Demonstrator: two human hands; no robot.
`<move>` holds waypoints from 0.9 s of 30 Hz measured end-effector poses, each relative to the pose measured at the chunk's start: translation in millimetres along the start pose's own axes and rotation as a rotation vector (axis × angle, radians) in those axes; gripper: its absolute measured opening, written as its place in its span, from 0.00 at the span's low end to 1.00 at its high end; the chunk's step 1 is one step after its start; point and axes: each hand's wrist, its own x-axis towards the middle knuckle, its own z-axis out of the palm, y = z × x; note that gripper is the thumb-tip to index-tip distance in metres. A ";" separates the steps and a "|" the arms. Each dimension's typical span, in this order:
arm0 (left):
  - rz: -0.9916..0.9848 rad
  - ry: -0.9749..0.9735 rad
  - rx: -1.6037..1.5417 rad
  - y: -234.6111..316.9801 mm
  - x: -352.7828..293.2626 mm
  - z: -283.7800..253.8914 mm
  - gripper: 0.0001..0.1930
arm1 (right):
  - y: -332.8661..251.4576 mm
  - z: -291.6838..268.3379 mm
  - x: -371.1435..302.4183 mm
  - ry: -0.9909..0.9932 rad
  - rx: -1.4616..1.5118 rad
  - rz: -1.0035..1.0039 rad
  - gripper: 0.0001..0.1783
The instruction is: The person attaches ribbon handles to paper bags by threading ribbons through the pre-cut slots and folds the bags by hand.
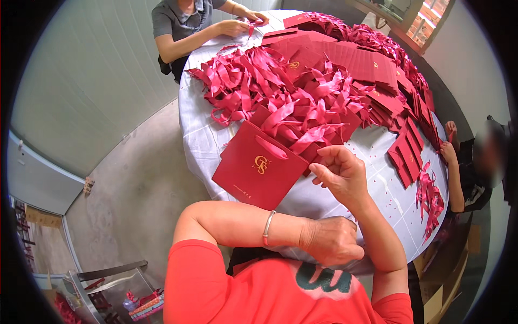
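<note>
Closed and bent at the wrist, my left hand [333, 241] hovers close to my chest, its palm turned out of sight. Whether anything is inside its fingers cannot be seen. My right hand [341, 174] is raised beside the right corner of a red paper gift bag [243, 167], fingers curled loosely and thumb apart from them. No object shows between them. The bag lies flat at the near edge of the table, with a gold emblem and a pink ribbon handle [271, 146]. Behind it, more ribbon-handled bags [307, 116] are heaped.
A round table with a white cloth [202, 143] carries stacks of red bags [345, 59] and loose pink ribbons [430, 200]. One person [186, 32] handles a ribbon at the far left; another [458, 167] reaches in at the right. Cardboard boxes [440, 283] stand lower right.
</note>
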 end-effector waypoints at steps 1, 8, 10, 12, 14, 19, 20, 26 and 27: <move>-0.029 -0.009 0.001 -1.9 -0.9 -0.1 0.08 | 0.3 -5.4 -1.6 0.005 0.049 0.047 0.14; -0.004 -0.170 -0.013 4.7 -1.9 -2.2 0.06 | 11.3 -19.5 -20.6 -0.281 0.041 0.408 0.14; 0.127 -0.226 -0.011 11.8 6.6 -0.4 0.09 | 2.6 -6.7 -18.7 -0.326 0.015 0.461 0.17; 0.168 -0.274 -0.017 19.3 9.9 1.7 0.12 | 7.7 6.1 -19.7 -0.411 0.066 0.482 0.19; 0.177 -0.287 0.026 25.6 12.7 -1.7 0.13 | 12.7 24.7 -24.2 -0.427 0.074 0.375 0.18; 0.148 -0.365 0.185 38.5 14.9 -27.8 0.13 | 23.0 30.5 -38.1 -0.233 0.026 0.194 0.19; 0.130 -0.350 0.230 42.4 17.8 -37.8 0.13 | 23.6 28.6 -40.2 -0.228 -0.030 0.161 0.20; -0.367 -0.070 0.892 72.2 -8.2 -95.6 0.21 | 33.2 27.0 -42.7 -0.159 -0.149 0.019 0.15; -0.541 -0.021 1.042 75.6 -26.3 -94.8 0.35 | 30.7 24.3 -41.3 -0.173 -0.111 0.037 0.13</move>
